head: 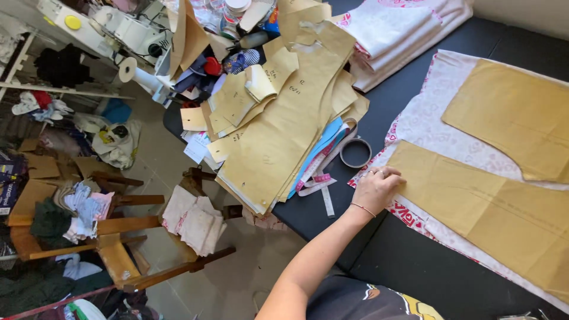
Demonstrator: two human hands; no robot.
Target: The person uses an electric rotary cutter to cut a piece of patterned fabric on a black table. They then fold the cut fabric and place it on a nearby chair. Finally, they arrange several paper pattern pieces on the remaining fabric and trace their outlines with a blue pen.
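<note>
My left hand (375, 188), a thin bracelet on its wrist, reaches across the black table (415, 266). Its fingers are curled onto the left corner of a long brown paper pattern piece (492, 207). That piece lies on white fabric with a red print (427, 127). A second brown pattern piece (515, 118) lies farther back on the same fabric. Just left of my hand are a roll of tape (355, 152) and a loose measuring tape (320, 184). My right hand is out of view.
A big heap of brown paper patterns (278, 124) covers the table's left end and overhangs its edge. Folded white fabric (397, 29) is stacked at the back. Beyond are a white sewing machine (106, 26) and wooden stools (118, 231) holding folded cloth (192, 219), with clutter on the floor.
</note>
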